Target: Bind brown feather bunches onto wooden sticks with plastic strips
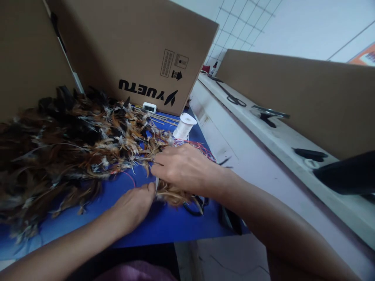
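Near edge: blue counter (pixel 152 230). L hand (pixel 136 205) is over it, L grip closed, thumb and fingers tog. on thin pale strip (pixel 157 184). Strip spans the gap btwn. both hands. R hand (pixel 181 168) is just beyond, palm down, fingers bent at the strip's upper end; R grip opening and hold hidden, cannot tell. Tan feather bundle (pixel 173 193) lies below R hand, just R of strip. Black looped handles (pixel 191 210) show beside bundle, partly covered.

R of counter, approx. same depth: pale ledge (pixel 281 136) w/ lg. black obj. (pixel 345 173) and smaller black obj. (pixel 310 154).

Beyond hands: brown/black feather heap (pixel 96 140) covers counter's L side; red cord (pixel 200 145) lies R of it. White spool (pixel 185 125) stands tilted in view, just past cord. Thin sticks (pixel 166 118) lie behind, near sm. white device w/ dark display (pixel 149 107).

Farther: scissors (pixel 234 99) on ledge; cardboard box (pixel 140 47) at counter's rear, "YUETU" print inverted. Far end: sm. bottle (pixel 214 68), then gridded wall (pixel 240 23).
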A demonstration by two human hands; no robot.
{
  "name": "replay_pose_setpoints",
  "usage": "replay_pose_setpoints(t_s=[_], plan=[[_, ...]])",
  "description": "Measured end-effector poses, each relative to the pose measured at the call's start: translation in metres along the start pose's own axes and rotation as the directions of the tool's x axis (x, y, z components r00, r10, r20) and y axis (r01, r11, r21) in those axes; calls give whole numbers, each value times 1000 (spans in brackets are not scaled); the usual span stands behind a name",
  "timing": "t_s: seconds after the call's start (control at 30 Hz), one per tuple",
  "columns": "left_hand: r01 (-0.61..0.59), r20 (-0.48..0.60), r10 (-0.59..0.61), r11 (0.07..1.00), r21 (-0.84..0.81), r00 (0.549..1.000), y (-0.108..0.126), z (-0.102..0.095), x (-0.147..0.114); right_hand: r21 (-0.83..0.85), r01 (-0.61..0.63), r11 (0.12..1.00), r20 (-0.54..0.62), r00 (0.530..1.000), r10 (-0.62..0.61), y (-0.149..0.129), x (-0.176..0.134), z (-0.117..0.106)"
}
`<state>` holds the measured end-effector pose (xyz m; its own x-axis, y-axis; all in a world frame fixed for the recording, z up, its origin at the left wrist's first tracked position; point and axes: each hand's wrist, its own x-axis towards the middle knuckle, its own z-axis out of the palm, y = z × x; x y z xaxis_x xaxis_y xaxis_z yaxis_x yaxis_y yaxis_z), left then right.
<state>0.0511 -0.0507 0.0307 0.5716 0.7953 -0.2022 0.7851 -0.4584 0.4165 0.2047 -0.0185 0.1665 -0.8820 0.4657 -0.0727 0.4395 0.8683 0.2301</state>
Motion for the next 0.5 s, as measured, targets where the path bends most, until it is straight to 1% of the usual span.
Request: replay_pose_setpoints(t_s=[0.1,0.17,0.23,0.27,0.3,0.37,0.4,0.43,0.47,0.5], plan=[[23,6,-25,984,176,1000,10,-2,-9,104,-23,994,21,1000,21,16,1,11],[6,1,-7,968,250,1000,14,-4,-14,253,-29,967,14,1000,27,28,1,21],[-38,25,32,960,278,999,17,-8,-18,445,-17,895,-6,1000,22,39,-2,36],[-60,49,48,958,282,998,17,-11,-21,546,-10,838,-10,1000,19,43,-4,45],[-83,76,64,956,281,995,18,-14,-23,648,-19,762,-10,999,33,46,-6,54],[-127,121,100,961,247,988,18,-20,-28,809,-70,583,19,996,92,48,-13,73],[-143,132,118,969,202,984,17,-22,-31,863,-111,494,42,988,149,47,-17,82],[-145,126,129,981,129,984,15,-24,-33,886,-140,441,57,979,196,45,-21,92],[-123,91,121,992,18,989,12,-26,-35,896,-165,413,55,963,265,43,-25,100],[-96,44,101,989,-113,994,8,-27,-37,900,-196,389,36,923,382,40,-28,108]])
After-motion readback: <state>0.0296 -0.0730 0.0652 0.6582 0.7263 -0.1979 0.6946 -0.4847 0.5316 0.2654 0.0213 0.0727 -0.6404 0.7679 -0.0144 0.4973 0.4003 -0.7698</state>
